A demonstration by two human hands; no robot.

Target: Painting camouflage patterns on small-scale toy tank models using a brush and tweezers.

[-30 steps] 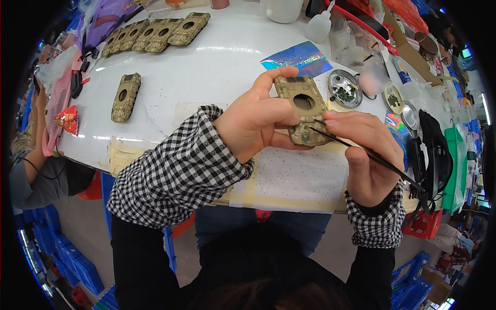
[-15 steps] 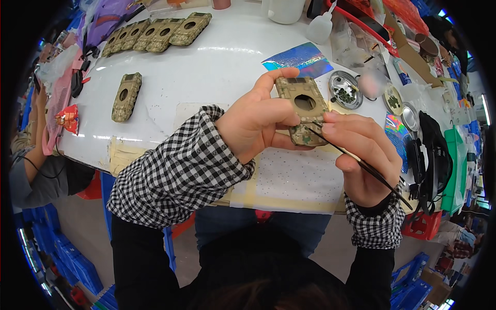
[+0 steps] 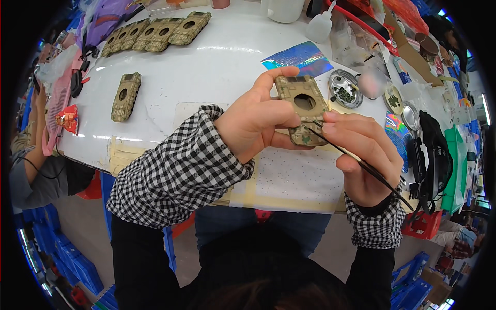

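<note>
A model tank hull (image 3: 312, 114) in tan and green camouflage, with a round hole in its top, is tilted up over the table. My left hand (image 3: 256, 118) grips it between the thumb and the fingers. In my right hand (image 3: 366, 150) is a pair of black tweezers (image 3: 376, 174), pinched shut, with the tips at the hull's lower end. Whether a tiny part sits between the tips I cannot tell. Close by stands a round metal dish (image 3: 336, 76) of small dark green pieces.
Several like hulls (image 3: 190, 28) stand in a row at the far left, and a single hull (image 3: 126, 97) lies nearer. A shiny blue holographic sheet (image 3: 299, 59) lies beyond my hands. White paper (image 3: 289, 178) is taped beneath them. A white squeeze bottle (image 3: 320, 28) and a green tray (image 3: 453, 170) are at right.
Almost nothing differs. Both hands keep their places, with the hull and the tweezers held as before.
</note>
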